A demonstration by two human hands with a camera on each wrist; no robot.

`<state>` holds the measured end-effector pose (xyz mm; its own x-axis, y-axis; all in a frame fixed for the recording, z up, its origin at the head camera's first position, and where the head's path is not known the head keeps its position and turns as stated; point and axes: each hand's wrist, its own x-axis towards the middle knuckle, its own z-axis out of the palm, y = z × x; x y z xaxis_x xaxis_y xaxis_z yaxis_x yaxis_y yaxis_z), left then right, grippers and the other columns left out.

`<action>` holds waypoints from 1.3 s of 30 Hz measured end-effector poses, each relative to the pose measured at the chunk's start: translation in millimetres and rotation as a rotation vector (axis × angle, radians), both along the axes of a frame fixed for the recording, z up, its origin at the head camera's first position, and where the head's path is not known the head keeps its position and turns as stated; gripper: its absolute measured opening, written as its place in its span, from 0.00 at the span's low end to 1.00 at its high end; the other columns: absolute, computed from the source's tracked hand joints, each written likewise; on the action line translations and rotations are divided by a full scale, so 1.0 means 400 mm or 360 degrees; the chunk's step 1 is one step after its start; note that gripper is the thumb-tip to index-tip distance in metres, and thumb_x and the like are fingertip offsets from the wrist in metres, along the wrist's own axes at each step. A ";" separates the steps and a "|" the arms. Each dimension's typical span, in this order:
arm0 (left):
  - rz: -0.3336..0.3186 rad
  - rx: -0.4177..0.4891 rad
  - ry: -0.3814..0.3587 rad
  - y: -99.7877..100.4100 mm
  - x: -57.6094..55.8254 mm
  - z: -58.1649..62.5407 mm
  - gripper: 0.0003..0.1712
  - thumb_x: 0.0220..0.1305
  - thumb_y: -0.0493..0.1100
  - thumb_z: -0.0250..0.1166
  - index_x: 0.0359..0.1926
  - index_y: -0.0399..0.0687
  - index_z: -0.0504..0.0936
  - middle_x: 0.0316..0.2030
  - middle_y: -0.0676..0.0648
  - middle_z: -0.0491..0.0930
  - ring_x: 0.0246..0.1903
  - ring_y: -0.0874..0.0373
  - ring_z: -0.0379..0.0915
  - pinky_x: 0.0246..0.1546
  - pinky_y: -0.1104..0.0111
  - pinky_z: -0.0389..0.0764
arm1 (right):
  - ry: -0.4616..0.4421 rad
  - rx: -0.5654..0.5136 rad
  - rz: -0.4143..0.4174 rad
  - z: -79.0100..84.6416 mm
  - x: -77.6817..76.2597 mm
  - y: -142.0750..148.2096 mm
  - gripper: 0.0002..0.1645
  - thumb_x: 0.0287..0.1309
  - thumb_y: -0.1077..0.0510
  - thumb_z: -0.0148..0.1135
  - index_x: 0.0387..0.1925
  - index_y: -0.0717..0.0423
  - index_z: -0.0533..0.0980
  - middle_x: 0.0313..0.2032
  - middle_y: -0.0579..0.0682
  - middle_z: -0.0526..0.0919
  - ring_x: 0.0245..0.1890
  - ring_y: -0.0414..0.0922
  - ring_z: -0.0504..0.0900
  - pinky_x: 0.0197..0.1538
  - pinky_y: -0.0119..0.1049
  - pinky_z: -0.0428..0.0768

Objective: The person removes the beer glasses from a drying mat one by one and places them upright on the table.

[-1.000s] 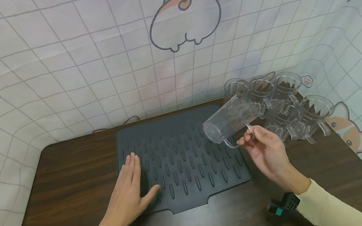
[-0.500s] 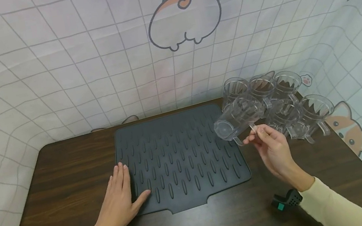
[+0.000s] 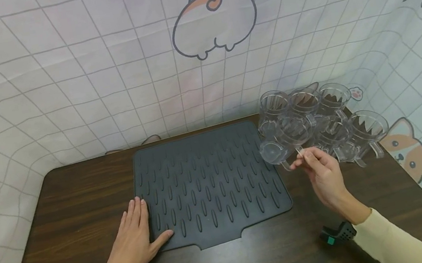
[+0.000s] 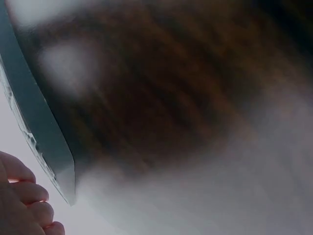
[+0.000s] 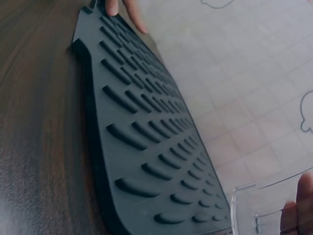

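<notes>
My right hand pinches the handle of a clear plastic mug, which is tilted over with its base toward the mat. Its upper part overlaps the other clear mugs in the head view, so contact cannot be told. Part of clear plastic shows by my fingers at the lower right of the right wrist view. My left hand rests with straight fingers on the left edge of a dark grey ridged mat. In the left wrist view, those fingers lie by the mat's edge.
Several clear mugs stand upright in a cluster at the table's back right. The mat lies in the middle of the dark wood table. A white grid-patterned cloth hangs behind and at the sides.
My right hand has moved right with the mug, whose base has come away from over the mat toward the mug cluster. My left hand has slid left and down to the mat's edge.
</notes>
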<state>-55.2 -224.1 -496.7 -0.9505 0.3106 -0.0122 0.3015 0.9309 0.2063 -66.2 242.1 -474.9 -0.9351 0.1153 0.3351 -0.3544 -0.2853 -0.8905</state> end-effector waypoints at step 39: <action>-0.0006 -0.0090 -0.0105 -0.001 0.002 -0.001 0.60 0.70 0.75 0.54 0.78 0.27 0.55 0.80 0.28 0.52 0.81 0.32 0.47 0.79 0.38 0.54 | -0.0208 0.0222 -0.0316 -0.042 0.016 0.027 0.19 0.79 0.62 0.49 0.39 0.80 0.71 0.30 0.45 0.84 0.32 0.38 0.88 0.48 0.27 0.87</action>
<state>-54.4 -224.5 -497.0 -0.9459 0.3109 -0.0924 0.2923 0.9406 0.1728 -59.7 252.7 -491.6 -0.9352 0.2617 0.2386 -0.2706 -0.0935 -0.9581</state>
